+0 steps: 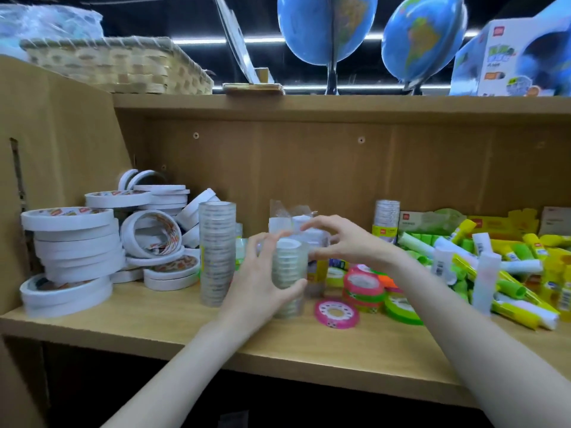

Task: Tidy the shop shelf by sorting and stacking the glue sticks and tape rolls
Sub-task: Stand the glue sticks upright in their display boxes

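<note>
A short stack of clear tape rolls (289, 267) stands on the wooden shelf (148, 322) near its middle. My left hand (262, 279) wraps around that stack from the left, thumb across its lower front. My right hand (346, 239) hovers just right of the stack's top with fingers spread and nothing in it. A taller stack of clear tape rolls (216, 251) stands to the left. White tape rolls (77, 242) are piled at the far left. Glue sticks (500, 267), yellow, green and white, lie jumbled at the right.
Pink and green tape rolls (364, 288) lie right of the held stack, and one flat pink roll (336, 313) is near the front edge. A clear bag (287, 211) sits behind my hands. Above are a wicker basket (117, 66) and two globes (327, 29).
</note>
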Demonstrator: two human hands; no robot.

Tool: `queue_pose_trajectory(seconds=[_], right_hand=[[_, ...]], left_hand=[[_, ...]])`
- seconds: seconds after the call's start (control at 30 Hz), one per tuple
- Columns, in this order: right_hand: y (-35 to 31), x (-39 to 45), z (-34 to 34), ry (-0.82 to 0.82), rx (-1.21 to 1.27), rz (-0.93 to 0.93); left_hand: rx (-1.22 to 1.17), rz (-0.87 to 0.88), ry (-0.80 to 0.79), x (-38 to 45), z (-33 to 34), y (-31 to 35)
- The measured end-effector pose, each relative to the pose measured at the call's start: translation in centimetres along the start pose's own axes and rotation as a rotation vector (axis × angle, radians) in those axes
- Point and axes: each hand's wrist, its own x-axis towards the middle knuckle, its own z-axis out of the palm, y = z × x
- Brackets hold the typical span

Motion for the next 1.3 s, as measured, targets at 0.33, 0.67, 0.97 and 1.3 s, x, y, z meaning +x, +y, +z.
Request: queue_pose_trajectory(seconds=[0.33, 0.67, 0.97, 1.3], right_hand=[[0.0, -1.8, -4.0, -0.032, -0.139, 0.139], [-3.9, 4.4, -1.6, -0.068, -0.402, 0.016], [-2.3, 5.9, -2.3, 0.156, -0.467, 0.107], [-2.4, 4.9, -2.8, 0.079, -0.402, 0.153]], left_hand=[[0.142, 0.035, 0.117, -1.0, -0.2, -0.6], [0.518, 0.282, 0.114, -1.1, -2.2, -1.6], [0.542, 0.332, 0.107, -0.7, -2.7, -2.5], [0.477, 0.324, 0.100, -0.9, -2.3, -2.7]])
